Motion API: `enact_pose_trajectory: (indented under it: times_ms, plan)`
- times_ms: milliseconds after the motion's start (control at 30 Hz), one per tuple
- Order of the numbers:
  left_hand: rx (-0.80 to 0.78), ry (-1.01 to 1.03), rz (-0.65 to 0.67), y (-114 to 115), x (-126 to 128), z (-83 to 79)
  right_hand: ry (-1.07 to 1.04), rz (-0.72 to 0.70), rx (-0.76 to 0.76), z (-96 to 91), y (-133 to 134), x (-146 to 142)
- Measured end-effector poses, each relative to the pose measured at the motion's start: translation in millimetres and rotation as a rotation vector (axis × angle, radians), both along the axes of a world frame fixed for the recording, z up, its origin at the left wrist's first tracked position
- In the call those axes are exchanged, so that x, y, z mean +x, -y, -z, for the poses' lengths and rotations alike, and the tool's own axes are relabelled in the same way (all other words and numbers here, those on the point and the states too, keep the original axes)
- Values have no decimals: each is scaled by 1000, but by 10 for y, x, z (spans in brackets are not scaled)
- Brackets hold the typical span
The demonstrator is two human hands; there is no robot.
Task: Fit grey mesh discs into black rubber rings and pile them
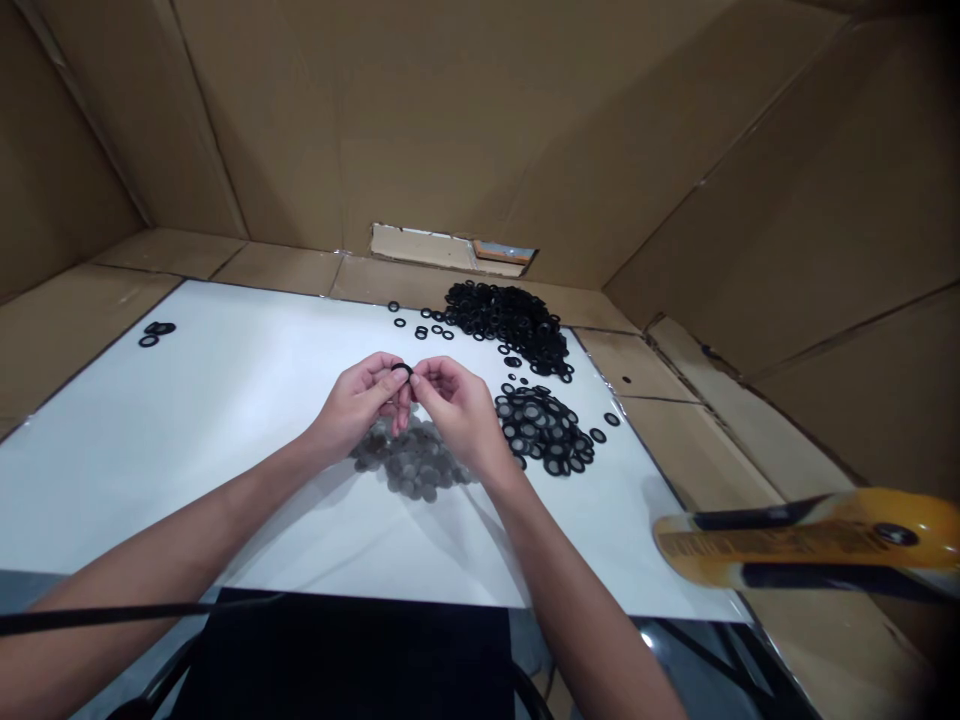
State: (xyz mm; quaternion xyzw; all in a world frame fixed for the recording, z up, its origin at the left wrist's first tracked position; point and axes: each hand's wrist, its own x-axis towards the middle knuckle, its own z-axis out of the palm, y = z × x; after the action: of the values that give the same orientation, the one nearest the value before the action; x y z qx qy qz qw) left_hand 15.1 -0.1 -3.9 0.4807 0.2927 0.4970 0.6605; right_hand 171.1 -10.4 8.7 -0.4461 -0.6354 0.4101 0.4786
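My left hand (365, 398) and my right hand (452, 402) meet over the middle of the white sheet. Between their fingertips they pinch one black rubber ring (403, 370), held up off the sheet. Whether a disc sits inside that ring cannot be made out. Under my hands lies a heap of small grey mesh discs (420, 468), partly hidden by the fingers. To the right of my right hand is a pile of black rings with grey discs in them (544, 425). Behind that pile rises a larger heap of plain black rings (506, 315).
Cardboard walls (450, 120) enclose the back and sides, with a slot (424, 243) cut in the rear one. Several loose rings (149, 341) lie at the far left of the white sheet (187, 430). A yellow and black object (780, 545) juts in from the right.
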Motion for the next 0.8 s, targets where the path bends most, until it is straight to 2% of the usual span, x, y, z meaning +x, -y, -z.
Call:
enact_pose_trajectory:
  times_ms: [167, 333, 533, 667, 800]
  plan:
    - [10, -7, 25, 10, 22, 19, -34, 19, -74, 5, 7, -28]
    - [6, -108, 96, 5, -23, -5, -97, -89, -170, -42, 3, 4]
    - [-3, -133, 164, -12, -65, -10, -39, -195, -166, -64, -15, 77]
    - [7, -120, 177, 2, -62, -37, -81, -192, -160, -70, 5, 64]
    - [14, -122, 167, 9, -58, -49, -35, -162, -127, -56, 19, 48]
